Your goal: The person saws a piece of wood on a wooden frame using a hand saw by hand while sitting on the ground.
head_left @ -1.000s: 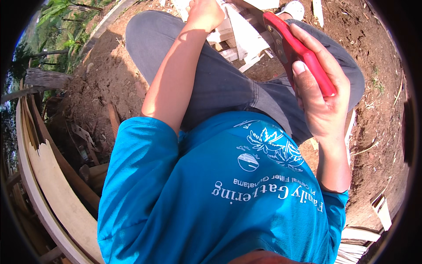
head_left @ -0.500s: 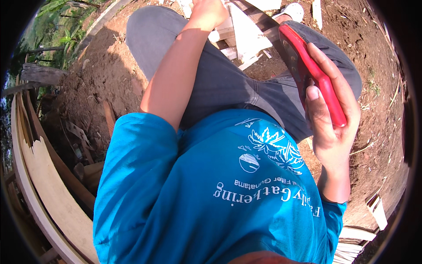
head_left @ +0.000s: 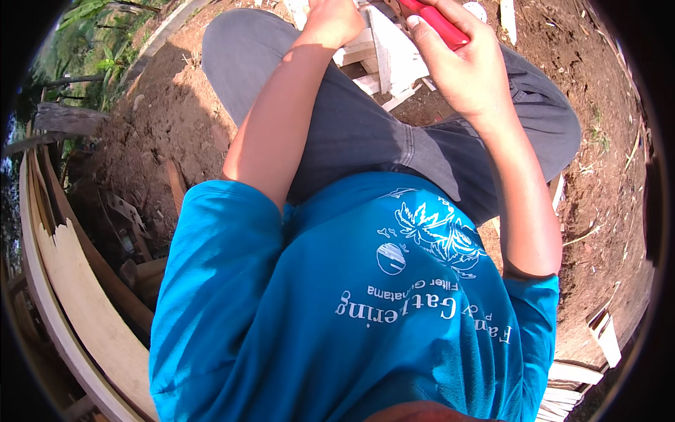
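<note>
My right hand point(head_left: 467, 70) is closed round the red handle point(head_left: 439, 24) of what looks like a handsaw. Most of the saw's blade lies beyond the top edge. My left hand point(head_left: 337, 21) reaches to the top of the view and appears curled, its fingertips cut off by the edge. What it grips or presses cannot be made out. Pale wood pieces point(head_left: 392, 60) lie between my hands, close to the ground. My bent legs point(head_left: 351, 133) are spread on both sides of them.
Long boards point(head_left: 88, 302), one with a splintered end, run along the left side. A weathered log point(head_left: 70, 118) lies at the far left. More cut strips point(head_left: 562, 394) are at the lower right. Brown soil point(head_left: 576, 141) with scattered chips surrounds me.
My right hand has moved up and left with the red-handled saw, from beside my right thigh to near the wood. My left hand has stayed almost where it was.
</note>
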`<act>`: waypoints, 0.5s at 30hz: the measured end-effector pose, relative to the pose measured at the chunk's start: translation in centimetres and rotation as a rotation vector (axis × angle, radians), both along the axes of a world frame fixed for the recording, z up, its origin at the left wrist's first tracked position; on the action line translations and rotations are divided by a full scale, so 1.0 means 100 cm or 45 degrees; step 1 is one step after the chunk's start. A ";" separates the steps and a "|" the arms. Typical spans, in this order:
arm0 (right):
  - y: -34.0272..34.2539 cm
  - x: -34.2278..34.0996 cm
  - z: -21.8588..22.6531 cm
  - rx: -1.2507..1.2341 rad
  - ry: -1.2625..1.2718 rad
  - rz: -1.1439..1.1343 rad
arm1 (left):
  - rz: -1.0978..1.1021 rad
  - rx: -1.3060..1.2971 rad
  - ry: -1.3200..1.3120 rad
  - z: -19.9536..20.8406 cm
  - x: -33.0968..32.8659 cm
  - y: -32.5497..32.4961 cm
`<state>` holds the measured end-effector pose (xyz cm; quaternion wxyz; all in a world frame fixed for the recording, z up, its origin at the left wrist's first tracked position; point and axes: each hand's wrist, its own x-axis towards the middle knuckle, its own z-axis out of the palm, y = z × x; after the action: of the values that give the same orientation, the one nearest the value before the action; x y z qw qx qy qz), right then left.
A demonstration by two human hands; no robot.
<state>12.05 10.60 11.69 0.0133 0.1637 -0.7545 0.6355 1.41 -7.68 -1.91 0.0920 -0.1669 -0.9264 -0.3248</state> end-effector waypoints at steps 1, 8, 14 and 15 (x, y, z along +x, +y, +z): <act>0.002 0.007 0.004 0.036 -0.010 -0.009 | 0.021 0.035 0.019 -0.001 0.002 -0.002; 0.073 0.084 0.040 0.578 0.090 -0.123 | 0.083 0.065 -0.040 -0.011 -0.002 -0.010; 0.047 0.048 0.021 0.376 -0.078 -0.124 | 0.352 -0.107 0.259 -0.064 -0.020 -0.012; 0.039 0.029 0.009 0.312 -0.210 -0.142 | 0.225 0.166 0.142 -0.050 -0.020 -0.004</act>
<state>14.91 14.52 12.62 -0.0335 0.0692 -0.8329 0.5481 -0.56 -8.04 -6.94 0.1822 -0.0960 -0.9079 -0.3652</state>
